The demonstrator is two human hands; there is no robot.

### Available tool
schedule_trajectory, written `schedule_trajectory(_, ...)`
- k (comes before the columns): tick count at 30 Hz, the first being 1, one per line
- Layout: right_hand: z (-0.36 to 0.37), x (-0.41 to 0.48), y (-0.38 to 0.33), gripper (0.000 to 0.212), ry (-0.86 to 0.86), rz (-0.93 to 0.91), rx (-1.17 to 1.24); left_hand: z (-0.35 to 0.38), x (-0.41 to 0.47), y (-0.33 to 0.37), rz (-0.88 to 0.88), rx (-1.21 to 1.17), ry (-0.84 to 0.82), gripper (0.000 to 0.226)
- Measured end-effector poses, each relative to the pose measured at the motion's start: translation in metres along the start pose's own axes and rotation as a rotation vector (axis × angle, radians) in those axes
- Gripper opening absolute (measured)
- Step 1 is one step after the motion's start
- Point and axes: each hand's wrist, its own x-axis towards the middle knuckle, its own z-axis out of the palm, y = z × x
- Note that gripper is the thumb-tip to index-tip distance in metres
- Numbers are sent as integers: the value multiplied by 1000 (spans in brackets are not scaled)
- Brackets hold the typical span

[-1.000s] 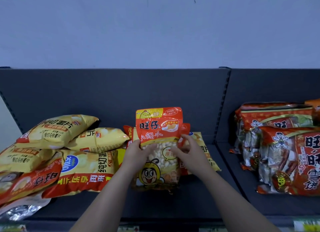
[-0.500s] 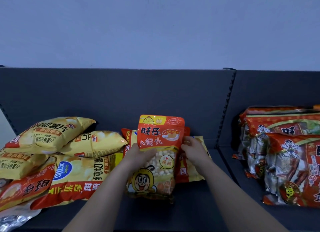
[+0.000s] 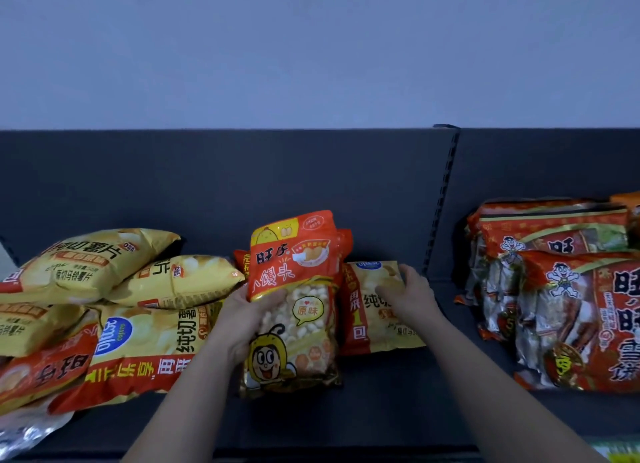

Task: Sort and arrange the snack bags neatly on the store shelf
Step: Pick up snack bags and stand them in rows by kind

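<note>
Your left hand [image 3: 249, 320] grips the bun bag [image 3: 294, 300] by its left edge, thumb on the front, and holds it upright with its foot on the shelf [image 3: 381, 410]. A second ago both hands squared that bag. Now your right hand [image 3: 405, 296] has let go and lies with relaxed, uncurled fingers on the chip bag [image 3: 363, 289] just right of it. I can't tell whether a fingertip has caught its far edge.

I read that as the bun bag being nearly placed and the chip bag being next to move. It lies flat and sideways, tucked partly behind the bun bag, so drawing it out could topple the upright bag if your left hand lets go.

A second red bag [image 3: 344, 244] stands right behind the bun bag. To the left, the pile [image 3: 104, 272] of chip bags is unsorted and crowds the bun bag's side. To the right, past the post [image 3: 440, 203], the cracker packs [image 3: 571, 307] are already stacked, well apart.
</note>
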Motion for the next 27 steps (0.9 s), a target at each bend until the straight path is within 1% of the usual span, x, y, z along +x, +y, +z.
schedule_trajectory(3, 2, -2, 7, 55, -95, 95, 54, -6, -10, 12, 86, 42, 24, 34)
schedule_trajectory(6, 8, -4, 12, 52, -57, 99, 114, -14, -18, 24, 160, 73, 52, 37)
schedule_trajectory(9, 10, -8, 9, 47, -33, 112, 188, -26, -27, 35, 240, 77, 105, 32)
schedule_trajectory(12, 8, -17, 0, 48, 17, 68, 261, -37, -39, 48, 299, 34, 145, 23)
schedule_trajectory(14, 7, -22, -8, 46, 42, 28, 325, -46, -46, 56, 322, 7, 162, 23)
schedule_trajectory(16, 7, -29, -19, 48, 29, -15, 358, -54, -53, 62, 324, -29, 184, 23)
schedule_trajectory(19, 17, -41, -35, 53, -44, -100, 339, -65, -65, 66, 324, -74, 199, 21)
schedule_trajectory(22, 39, -54, -47, 54, -141, -124, 326, -75, -79, 67, 324, -102, 187, 24)
schedule_trajectory(27, 77, -74, -55, 59, -335, -105, 305, -93, -94, 64, 327, -106, 205, 42)
